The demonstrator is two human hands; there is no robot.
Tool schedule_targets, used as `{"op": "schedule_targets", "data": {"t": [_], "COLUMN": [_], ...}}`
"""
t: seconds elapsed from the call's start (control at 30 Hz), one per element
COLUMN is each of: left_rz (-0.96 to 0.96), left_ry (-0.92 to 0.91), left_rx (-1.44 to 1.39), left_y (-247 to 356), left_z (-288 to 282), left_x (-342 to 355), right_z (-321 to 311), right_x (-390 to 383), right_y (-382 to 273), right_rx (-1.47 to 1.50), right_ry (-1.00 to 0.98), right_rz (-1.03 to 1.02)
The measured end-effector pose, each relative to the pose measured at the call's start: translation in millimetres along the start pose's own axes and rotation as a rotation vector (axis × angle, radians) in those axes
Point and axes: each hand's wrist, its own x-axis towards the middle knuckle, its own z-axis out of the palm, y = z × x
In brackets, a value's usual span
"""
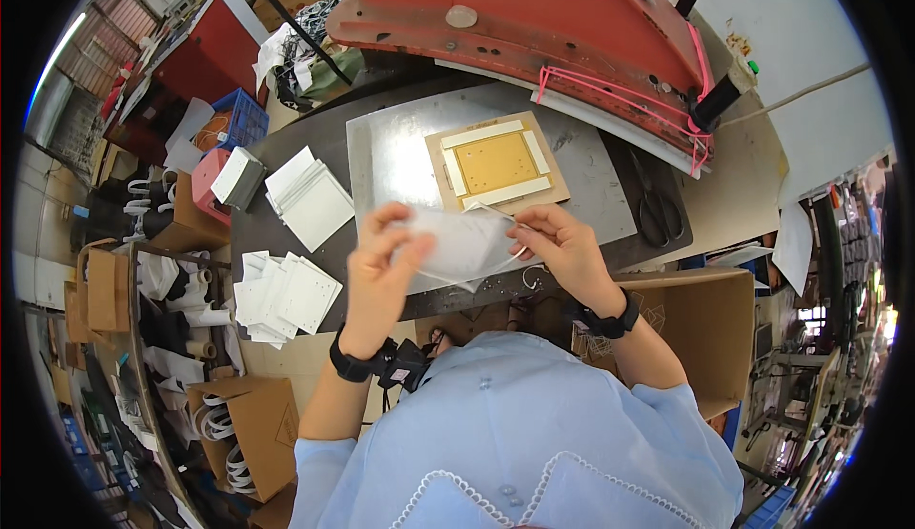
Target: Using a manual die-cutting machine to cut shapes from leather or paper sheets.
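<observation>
My left hand (386,267) holds a thin white sheet (459,241) by its left side, fingers closed on it. The sheet is smeared by motion and hangs tilted over the table's near edge. My right hand (562,243) pinches a narrow white strip (520,252) at the sheet's right edge; whether the strip is still joined to the sheet, I cannot tell. Just beyond lies a yellow plate (496,162) with small holes, framed by white bars on a brown board (548,138). The board rests on a grey metal plate (386,148).
Left on the dark table are a neat stack of white pieces (315,207), a fanned pile (286,291) and a grey block (238,178). Black scissors (658,210) lie right. A red machine (515,14) overhangs the far side. An open cardboard box (701,334) stands near right.
</observation>
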Motion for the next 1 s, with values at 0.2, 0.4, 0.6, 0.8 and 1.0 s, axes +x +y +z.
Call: {"op": "schedule_targets", "data": {"t": [0.2, 0.4, 0.6, 0.8, 1.0], "left_rz": [-0.114, -0.116, -0.164, -0.29, 0.213], "left_ry": [0.315, 0.231, 0.134, -0.284, 0.034], "left_rx": [-0.678, -0.59, -0.512, 0.5, 1.345], "left_y": [10.8, -0.6, -1.8, 8.0, -55.2], "left_z": [-25.8, -39.7, -53.6, -139.7, -201.4], "left_x": [18.5, 7.2, -2.5, -11.3, 9.5], "right_z": [2.0, -66.4, -176.7, -138.1, -68.4], "right_x": [-24.0, -80.1, -179.0, -170.9, -95.8], "right_y": [9.4, -30.1, -5.7, 5.2, 12.8], "right_rx": [-0.084, -0.212, -1.187, -1.109, -1.005], "right_ry": [0.084, 0.277, 0.424, 0.388, 0.146], "right_rz": [0.014, 0.207, 0.254, 0.302, -0.058]}}
